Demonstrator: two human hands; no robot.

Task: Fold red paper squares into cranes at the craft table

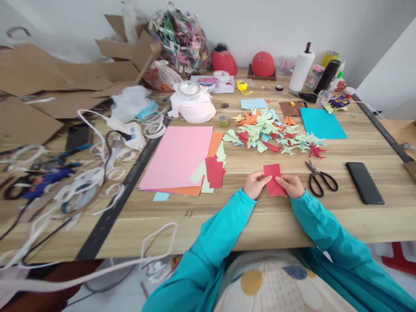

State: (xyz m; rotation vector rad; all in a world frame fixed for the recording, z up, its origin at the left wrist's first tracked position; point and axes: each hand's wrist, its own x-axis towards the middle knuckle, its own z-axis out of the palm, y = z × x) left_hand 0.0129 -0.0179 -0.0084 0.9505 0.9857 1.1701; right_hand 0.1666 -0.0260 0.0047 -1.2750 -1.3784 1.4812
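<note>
A small piece of red paper [274,175] with crease lines is held just above the table, near its front edge. My left hand [255,185] pinches its left side, thumb on top. On the right side my right hand [291,185] grips it the same way. Beyond my hands lies a heap of folded paper cranes [264,130] in green, orange, red and blue. Black-handled scissors [320,177] rest to the right of my right hand. Left of my left hand are cut red paper strips [214,172] over pale green ones.
Large pink paper [182,156] lies over orange sheets at left. A turquoise sheet [323,123] is at right, and a black phone [364,183] near the right front. Cables [81,182] and a glue gun [45,182] clutter the far left, below cardboard boxes [55,73].
</note>
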